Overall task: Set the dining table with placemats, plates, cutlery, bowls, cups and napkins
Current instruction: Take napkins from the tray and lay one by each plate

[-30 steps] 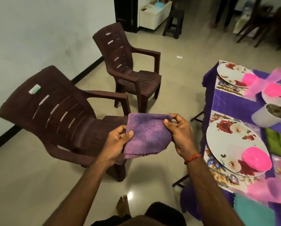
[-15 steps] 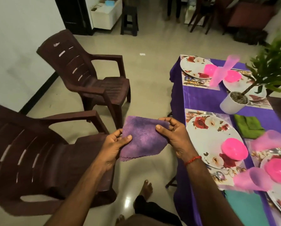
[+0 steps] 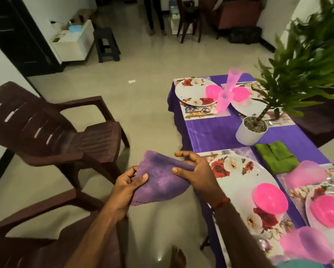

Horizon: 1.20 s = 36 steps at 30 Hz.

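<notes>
Purple napkin (image 3: 160,183) now nearer table (image 3: 210,136) at 3 o'clock, left hand (image 3: 127,187), right hand (image 3: 199,174) pinching its sides, mottled, scalloped hem

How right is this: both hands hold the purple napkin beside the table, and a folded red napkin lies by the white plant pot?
One error: the folded napkin by the white plant pot is green, not red; the head view shows it. The left hand and right hand do hold the purple napkin beside the table.
</notes>
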Each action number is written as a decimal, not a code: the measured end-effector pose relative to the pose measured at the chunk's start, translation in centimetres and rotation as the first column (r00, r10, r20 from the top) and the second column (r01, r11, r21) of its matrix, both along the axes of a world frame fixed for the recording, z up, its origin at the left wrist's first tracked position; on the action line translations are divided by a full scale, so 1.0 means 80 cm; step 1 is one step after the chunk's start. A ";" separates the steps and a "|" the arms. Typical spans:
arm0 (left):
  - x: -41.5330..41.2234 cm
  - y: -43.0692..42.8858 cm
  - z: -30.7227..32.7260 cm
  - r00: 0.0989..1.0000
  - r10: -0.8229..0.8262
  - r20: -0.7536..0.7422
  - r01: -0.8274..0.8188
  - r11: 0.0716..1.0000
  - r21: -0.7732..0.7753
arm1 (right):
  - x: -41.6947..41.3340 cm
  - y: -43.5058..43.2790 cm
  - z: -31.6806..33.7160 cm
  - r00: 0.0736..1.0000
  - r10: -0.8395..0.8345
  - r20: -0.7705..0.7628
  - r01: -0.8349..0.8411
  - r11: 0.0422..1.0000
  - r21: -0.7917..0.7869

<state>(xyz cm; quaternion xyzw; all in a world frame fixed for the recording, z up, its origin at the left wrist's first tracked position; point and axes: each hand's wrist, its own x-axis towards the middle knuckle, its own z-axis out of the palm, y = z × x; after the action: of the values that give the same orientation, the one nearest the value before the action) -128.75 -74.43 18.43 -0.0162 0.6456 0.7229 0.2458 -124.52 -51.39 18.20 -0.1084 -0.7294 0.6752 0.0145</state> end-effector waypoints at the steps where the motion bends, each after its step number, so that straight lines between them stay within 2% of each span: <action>1: -0.011 0.007 -0.001 1.000 -0.006 0.010 0.006 1.000 0.023 | -0.006 0.009 -0.002 1.000 -0.019 -0.003 0.019 0.999 0.029; 4: -0.036 0.026 -0.006 0.981 -0.005 0.195 -0.040 0.973 0.227 | -0.020 0.021 -0.007 0.993 -0.117 -0.021 0.117 0.992 0.041; 7: -0.057 0.039 -0.015 0.920 -0.006 0.392 -0.156 0.912 0.379 | -0.034 0.024 -0.014 0.968 -0.250 0.014 0.250 0.958 -0.139; 10: -0.080 0.054 -0.021 0.887 -0.064 0.458 -0.173 0.873 0.457 | -0.049 0.027 -0.014 0.954 -0.289 0.079 0.300 0.920 -0.254; 14: -0.123 0.072 -0.031 0.860 -0.167 0.481 -0.134 0.837 0.531 | -0.081 0.038 -0.015 0.921 -0.370 0.121 0.389 0.872 -0.298; 16: -0.144 0.086 -0.031 0.866 -0.193 0.461 -0.074 0.863 0.500 | -0.100 0.044 -0.014 0.901 -0.414 0.127 0.433 0.847 -0.310; 19: -0.184 0.106 -0.029 0.902 -0.224 0.368 0.101 0.940 0.326 | -0.132 0.055 -0.011 0.857 -0.494 0.147 0.513 0.789 -0.337; 24: -0.255 0.132 -0.038 0.892 -0.287 0.348 0.233 0.954 0.189 | -0.185 0.079 -0.017 0.779 -0.589 0.213 0.626 0.714 -0.314; 29: -0.306 0.146 -0.059 0.857 -0.352 0.376 0.309 0.936 0.170 | -0.207 0.104 -0.037 0.713 -0.665 0.221 0.691 0.720 -0.065; 36: -0.341 0.178 -0.076 0.807 -0.449 0.384 0.431 0.892 0.137 | -0.206 0.141 -0.038 0.737 -0.663 0.133 0.641 0.747 0.174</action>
<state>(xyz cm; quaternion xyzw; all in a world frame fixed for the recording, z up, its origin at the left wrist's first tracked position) -156.07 -60.16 12.33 -0.0104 0.5508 0.6404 0.5352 -140.99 -40.11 15.13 -0.4188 -0.6812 0.5702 0.1883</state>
